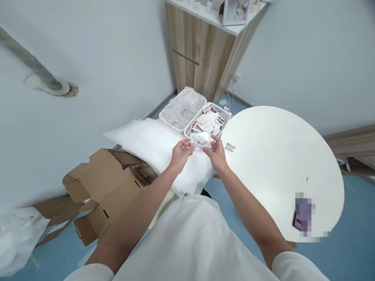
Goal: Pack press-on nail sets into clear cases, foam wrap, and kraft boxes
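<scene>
Both my hands hold a small clear plastic bag (200, 139) between them, over the white foam sheets (152, 146). My left hand (181, 153) pinches its left edge and my right hand (217, 153) pinches its right edge. Something small and dark shows inside the bag. Just behind it stands a white basket (225, 113) with several small packets. A second white basket (179, 125) to its left is filled with clear bags. A small blister strip (230, 147) lies on the round white table (278, 164), close to my right hand.
An open cardboard box (102, 187) with flat cartons sits at the lower left. A phone (299, 220) lies near the table's front right edge. A wooden cabinet (205, 54) stands against the wall behind the baskets. White plastic (17, 234) lies at the far left.
</scene>
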Demonstrator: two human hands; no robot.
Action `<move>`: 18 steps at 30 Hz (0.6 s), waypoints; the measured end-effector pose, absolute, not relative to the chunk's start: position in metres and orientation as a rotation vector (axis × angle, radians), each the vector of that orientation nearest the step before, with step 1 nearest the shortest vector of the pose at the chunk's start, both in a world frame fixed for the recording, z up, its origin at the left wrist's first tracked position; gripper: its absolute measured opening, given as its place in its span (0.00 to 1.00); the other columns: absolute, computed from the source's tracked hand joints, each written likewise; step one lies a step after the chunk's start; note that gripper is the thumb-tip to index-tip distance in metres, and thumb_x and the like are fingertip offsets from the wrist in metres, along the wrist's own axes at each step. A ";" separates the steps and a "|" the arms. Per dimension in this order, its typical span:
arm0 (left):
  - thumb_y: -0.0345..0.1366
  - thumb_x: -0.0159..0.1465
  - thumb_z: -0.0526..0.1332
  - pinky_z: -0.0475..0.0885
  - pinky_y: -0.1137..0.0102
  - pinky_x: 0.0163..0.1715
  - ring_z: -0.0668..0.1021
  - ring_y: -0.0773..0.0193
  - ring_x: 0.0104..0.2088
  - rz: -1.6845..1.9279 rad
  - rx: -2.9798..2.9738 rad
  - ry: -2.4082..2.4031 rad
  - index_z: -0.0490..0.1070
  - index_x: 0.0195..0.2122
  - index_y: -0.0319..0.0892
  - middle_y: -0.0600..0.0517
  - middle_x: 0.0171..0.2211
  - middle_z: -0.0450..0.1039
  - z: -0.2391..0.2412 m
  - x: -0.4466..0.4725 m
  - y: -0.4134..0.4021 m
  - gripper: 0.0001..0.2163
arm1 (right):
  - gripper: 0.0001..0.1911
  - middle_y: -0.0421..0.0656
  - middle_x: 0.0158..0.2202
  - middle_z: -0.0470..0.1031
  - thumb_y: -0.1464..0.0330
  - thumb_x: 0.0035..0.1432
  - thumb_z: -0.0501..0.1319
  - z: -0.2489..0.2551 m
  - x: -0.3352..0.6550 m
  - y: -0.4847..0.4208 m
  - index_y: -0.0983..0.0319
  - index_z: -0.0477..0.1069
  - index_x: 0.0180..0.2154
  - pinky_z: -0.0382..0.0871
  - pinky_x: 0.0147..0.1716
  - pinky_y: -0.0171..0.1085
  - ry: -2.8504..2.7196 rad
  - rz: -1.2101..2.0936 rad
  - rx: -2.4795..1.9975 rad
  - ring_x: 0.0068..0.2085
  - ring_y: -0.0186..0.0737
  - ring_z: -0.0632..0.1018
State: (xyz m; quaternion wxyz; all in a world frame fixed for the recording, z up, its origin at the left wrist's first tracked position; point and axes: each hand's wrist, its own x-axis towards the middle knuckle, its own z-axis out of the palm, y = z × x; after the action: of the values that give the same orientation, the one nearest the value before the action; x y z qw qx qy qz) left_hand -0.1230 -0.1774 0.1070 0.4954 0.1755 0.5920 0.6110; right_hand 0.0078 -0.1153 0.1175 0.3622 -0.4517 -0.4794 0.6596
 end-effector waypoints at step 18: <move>0.42 0.49 0.64 0.69 0.69 0.34 0.74 0.66 0.31 0.855 0.882 1.178 0.71 0.38 0.40 0.51 0.29 0.74 0.114 0.019 -0.268 0.17 | 0.18 0.40 0.31 0.71 0.59 0.43 0.63 0.128 0.196 -0.266 0.60 0.68 0.37 0.68 0.33 0.37 -0.760 1.451 -1.384 0.30 0.33 0.73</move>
State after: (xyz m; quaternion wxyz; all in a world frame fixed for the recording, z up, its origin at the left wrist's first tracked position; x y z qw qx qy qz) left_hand 0.0191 -0.2685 0.1143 0.6593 0.3898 0.5202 0.3778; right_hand 0.1963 -0.2659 0.1284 0.4781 -0.5667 -0.3112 0.5944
